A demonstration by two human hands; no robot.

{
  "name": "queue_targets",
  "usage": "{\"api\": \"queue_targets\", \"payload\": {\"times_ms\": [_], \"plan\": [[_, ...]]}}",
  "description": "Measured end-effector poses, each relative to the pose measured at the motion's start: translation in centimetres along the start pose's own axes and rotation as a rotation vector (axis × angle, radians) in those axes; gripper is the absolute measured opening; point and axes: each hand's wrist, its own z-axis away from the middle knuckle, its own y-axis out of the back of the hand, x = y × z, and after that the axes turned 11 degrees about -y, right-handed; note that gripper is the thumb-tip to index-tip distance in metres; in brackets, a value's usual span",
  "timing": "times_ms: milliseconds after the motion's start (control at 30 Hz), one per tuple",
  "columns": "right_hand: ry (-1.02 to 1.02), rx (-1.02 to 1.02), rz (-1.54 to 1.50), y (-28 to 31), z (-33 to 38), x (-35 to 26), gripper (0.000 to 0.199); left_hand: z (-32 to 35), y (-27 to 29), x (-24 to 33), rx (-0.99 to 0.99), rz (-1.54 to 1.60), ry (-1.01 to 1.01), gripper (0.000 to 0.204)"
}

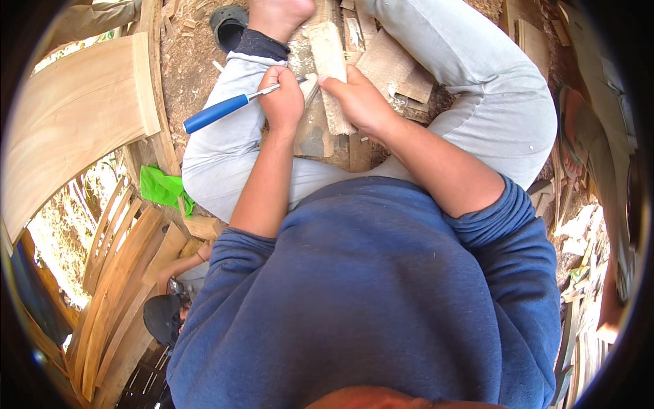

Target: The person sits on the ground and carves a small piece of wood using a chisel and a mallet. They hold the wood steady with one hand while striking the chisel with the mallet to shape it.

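My left hand (281,101) is closed around the metal shank of a blue-handled chisel (216,114). The handle sticks out to the left of the fist, and the working end points right toward the wood. In my right hand (364,101) is a pale, narrow wooden block (328,51), gripped along its right edge with the thumb on top. The block stands between my bent legs, over other wood pieces, its near end toward me. Whether the chisel's tip touches the block I cannot tell.
Flat wood offcuts (388,65) and shavings lie around the block. A dark clog (228,27) is beside my bare foot (281,15). Large wooden panel (82,109) and green cloth (161,185) are at left. A capped person (163,319) is lower left; a sandalled foot (572,129) is at right.
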Motion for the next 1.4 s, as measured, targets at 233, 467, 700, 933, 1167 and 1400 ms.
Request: {"api": "queue_targets", "payload": {"times_ms": [233, 467, 700, 933, 1167, 1400], "plan": [[-0.065, -0.122, -0.147, -0.2, 0.8, -2.0, 0.033, -0.4, 0.3, 0.6, -0.006, -0.029, -0.010, 0.020], [-0.070, -0.125, -0.162, 0.1, -0.3, -1.2, 0.033, -0.2, -0.3, 0.5, 0.008, -0.094, -0.120, 0.016], [-0.070, -0.112, -0.145, -0.2, 0.3, -2.0, 0.036, 0.1, -0.6, 0.9, 0.012, -0.106, -0.140, 0.015], [-0.061, -0.076, -0.165, -0.1, 0.6, -2.1, 0.048, -0.1, -0.7, 3.0, -0.059, -0.157, -0.060, 0.014], [0.050, -0.066, -0.101, 0.1, -0.8, -1.0, 0.049, 0.0, -0.8, 3.4, -0.078, -0.101, -0.052, 0.014], [0.112, -0.071, 0.026, 0.1, -2.0, 0.1, 0.051, 0.0, 0.4, 0.3, -0.158, -0.016, -0.024, 0.011]]}}
